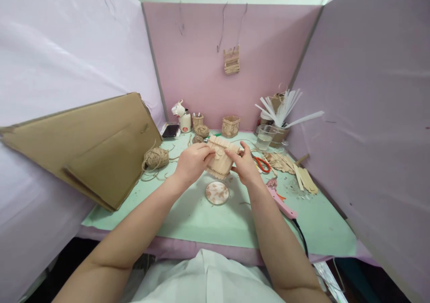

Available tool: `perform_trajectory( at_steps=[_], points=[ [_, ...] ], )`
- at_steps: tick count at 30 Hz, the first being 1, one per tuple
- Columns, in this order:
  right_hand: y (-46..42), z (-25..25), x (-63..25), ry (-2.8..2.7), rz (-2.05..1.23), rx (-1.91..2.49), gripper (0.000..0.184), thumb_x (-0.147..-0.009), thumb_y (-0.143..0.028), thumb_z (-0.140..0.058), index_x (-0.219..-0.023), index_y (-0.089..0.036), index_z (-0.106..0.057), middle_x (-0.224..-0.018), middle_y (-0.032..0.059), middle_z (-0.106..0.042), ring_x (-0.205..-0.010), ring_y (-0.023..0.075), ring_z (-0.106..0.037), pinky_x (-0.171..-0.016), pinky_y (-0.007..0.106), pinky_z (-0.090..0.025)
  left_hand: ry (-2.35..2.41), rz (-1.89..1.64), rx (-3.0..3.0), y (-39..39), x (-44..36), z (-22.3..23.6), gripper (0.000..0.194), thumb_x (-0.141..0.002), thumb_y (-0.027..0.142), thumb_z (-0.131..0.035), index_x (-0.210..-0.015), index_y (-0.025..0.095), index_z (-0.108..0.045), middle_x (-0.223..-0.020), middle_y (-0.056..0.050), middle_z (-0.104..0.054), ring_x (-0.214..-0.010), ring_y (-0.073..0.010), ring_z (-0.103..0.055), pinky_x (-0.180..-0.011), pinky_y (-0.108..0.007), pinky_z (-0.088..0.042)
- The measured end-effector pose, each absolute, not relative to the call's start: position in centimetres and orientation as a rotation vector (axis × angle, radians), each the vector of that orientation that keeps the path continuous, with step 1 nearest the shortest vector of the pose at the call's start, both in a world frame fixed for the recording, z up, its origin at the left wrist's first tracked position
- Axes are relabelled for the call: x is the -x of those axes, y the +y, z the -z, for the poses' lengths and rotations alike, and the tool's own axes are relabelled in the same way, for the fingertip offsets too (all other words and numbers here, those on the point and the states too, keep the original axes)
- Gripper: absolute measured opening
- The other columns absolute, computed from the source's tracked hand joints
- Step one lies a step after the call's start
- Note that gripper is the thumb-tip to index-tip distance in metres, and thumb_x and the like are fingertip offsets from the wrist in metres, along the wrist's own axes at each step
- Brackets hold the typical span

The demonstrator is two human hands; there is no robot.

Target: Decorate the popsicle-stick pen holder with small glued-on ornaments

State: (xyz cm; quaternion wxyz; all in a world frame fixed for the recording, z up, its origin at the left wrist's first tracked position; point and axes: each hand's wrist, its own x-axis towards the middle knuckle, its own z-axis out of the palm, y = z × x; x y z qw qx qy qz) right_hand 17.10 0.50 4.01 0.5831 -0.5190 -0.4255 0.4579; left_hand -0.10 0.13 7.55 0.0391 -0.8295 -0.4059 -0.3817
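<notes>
Above the middle of the table, a small craft-stick holder point(220, 163) is tilted, with a bumpy trim along its upper and lower edges and a small pale piece on its face. My right hand point(247, 164) grips the holder's right side, thumb on the face and fingers behind. At the left side, my left hand point(195, 159) is closed in a pinch, its fingertips against the face; anything tiny between them is hidden. Just below lies a round disc point(217, 192) with brown patches and a pale rim.
Twine ball point(156, 157) and leaning cardboard point(101, 159) are left. Orange-handled scissors point(262, 164), pink glue gun point(282, 203) with black cord, and wooden sticks point(306, 180) lie right. Behind stand a plastic cup point(264, 137), white glue sticks point(285, 108) and a patterned pot point(230, 126).
</notes>
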Motion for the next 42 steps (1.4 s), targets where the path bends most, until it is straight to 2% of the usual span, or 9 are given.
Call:
perform_trajectory(
  at_steps=[6,13,18,25,31,42],
  points=[
    [0.4,-3.9,-16.9,-0.961,-1.146,1.191,0.095,-0.064,-0.049,-0.073,-0.141,-0.033,-0.019,-0.136,0.0116,-0.043,-0.111,0.0257,-0.056,-0.070,0.036,-0.057,-1.258,1.091,2.587,0.3,0.0,-8.2,0.020,-0.083,0.020,-0.052,-0.083,0.019,-0.072,-0.090,-0.007,-0.069,-0.084,-0.0193,-0.058,-0.075,-0.030,-0.041],
    [0.0,-4.6,-16.5,-0.898,-1.294,1.192,0.096,-0.064,-0.048,-0.073,-0.141,-0.031,-0.018,-0.136,0.0129,-0.045,-0.108,0.0282,-0.056,-0.064,0.039,-0.058,-1.263,0.823,2.682,0.6,0.1,-10.7,0.023,-0.080,0.016,-0.050,-0.072,0.018,-0.072,-0.079,-0.007,-0.066,-0.073,-0.0185,-0.057,-0.066,-0.028,-0.038],
    [-0.4,-5.0,-15.9,-0.861,-1.396,1.159,0.082,-0.068,-0.045,-0.070,-0.136,-0.033,-0.024,-0.130,0.0118,-0.050,-0.101,0.0267,-0.059,-0.064,0.042,-0.056,-1.267,0.602,2.660,1.2,0.0,-11.9,0.022,-0.077,0.015,-0.051,-0.068,0.017,-0.071,-0.075,-0.007,-0.066,-0.068,-0.0182,-0.056,-0.061,-0.028,-0.036],
    [-0.8,-5.3,-15.8,-0.793,-1.505,1.123,0.062,-0.070,-0.044,-0.069,-0.121,-0.032,-0.036,-0.124,0.0082,-0.053,-0.094,0.0238,-0.060,-0.065,0.045,-0.054,-1.315,0.378,2.684,0.9,-0.4,-13.5,0.023,-0.077,0.015,-0.050,-0.071,0.016,-0.072,-0.075,-0.008,-0.066,-0.073,-0.0189,-0.058,-0.065,-0.028,-0.038],
    [-0.9,-5.3,-15.8,-0.763,-1.535,1.106,0.054,-0.070,-0.044,-0.069,-0.115,-0.033,-0.042,-0.116,0.0040,-0.056,-0.090,0.0220,-0.060,-0.067,0.046,-0.053,-1.273,0.397,2.686,0.5,-0.4,-13.7,0.023,-0.078,0.016,-0.049,-0.073,0.017,-0.071,-0.075,-0.006,-0.064,-0.074,-0.0166,-0.058,-0.066,-0.025,-0.040],
    [-1.0,-5.4,-15.8,-0.733,-1.592,1.070,0.045,-0.071,-0.044,-0.067,-0.109,-0.030,-0.048,-0.113,0.0033,-0.055,-0.084,0.0206,-0.060,-0.067,0.046,-0.053,-1.071,0.520,2.707,1.1,0.4,-12.7,0.024,-0.081,0.019,-0.049,-0.071,0.016,-0.070,-0.075,-0.006,-0.064,-0.071,-0.0158,-0.058,-0.061,-0.025,-0.038]
  ],
)
